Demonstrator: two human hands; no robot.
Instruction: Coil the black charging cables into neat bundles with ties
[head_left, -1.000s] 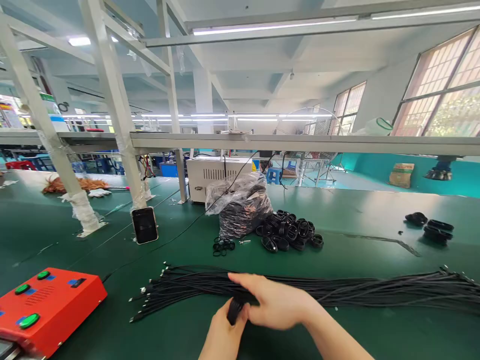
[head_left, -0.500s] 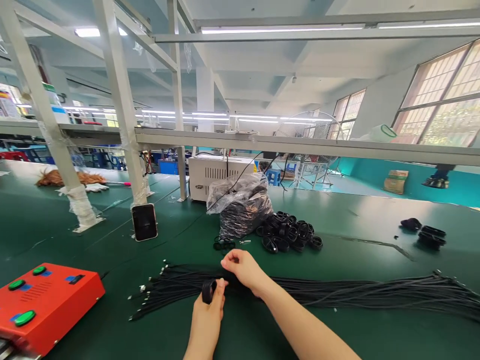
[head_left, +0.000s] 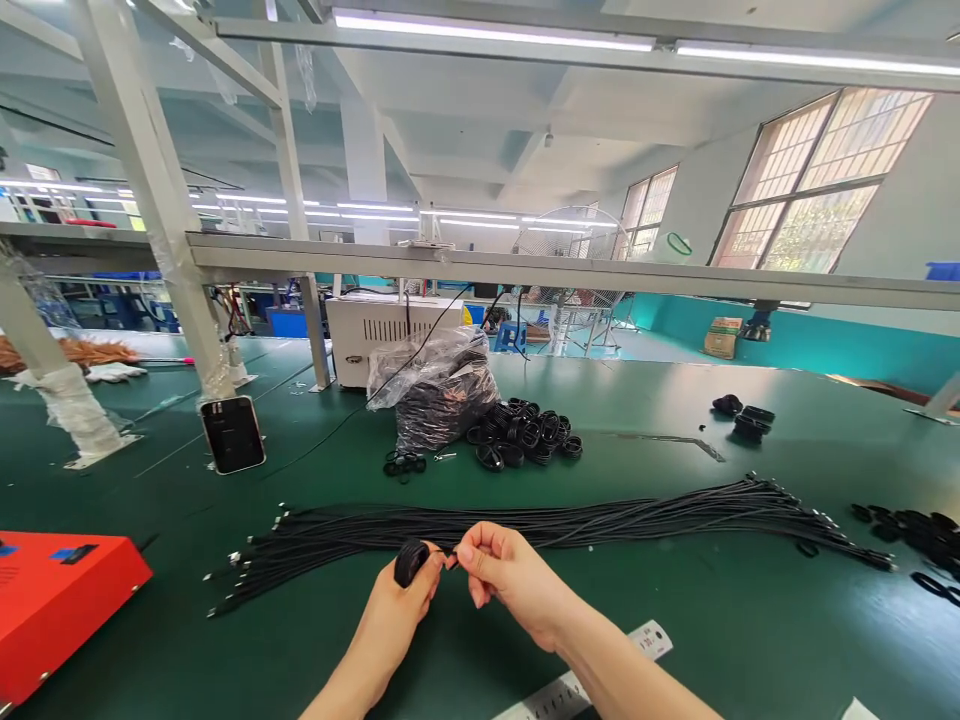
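My left hand (head_left: 401, 605) is closed around a small black coil (head_left: 412, 563), which stands up between thumb and fingers. Close beside it, my right hand (head_left: 510, 580) pinches a thin dark piece at the fingertips; whether that piece belongs to the coil is unclear. Both hands are just in front of a long bundle of black cables (head_left: 600, 525) with metal connector ends, stretched across the green table (head_left: 315, 660). Beyond the bundle lie a heap of black coils (head_left: 529, 432) and a clear plastic bag (head_left: 446, 400) of dark items. A steel ruler (head_left: 651, 640) lies partly under my right forearm.
A red box (head_left: 67, 610) stands at the left edge. Leaning on a post is a phone (head_left: 233, 435). Behind the bag sits a white metal case (head_left: 352, 345). More black loops (head_left: 919, 535) lie at the right, and a shelf rail (head_left: 525, 268) crosses overhead.
The view has turned right, bringing the ruler and right-hand loops into sight. My right hand has come down off the cable bundle to my left fingertips. The coil stays in my left hand.
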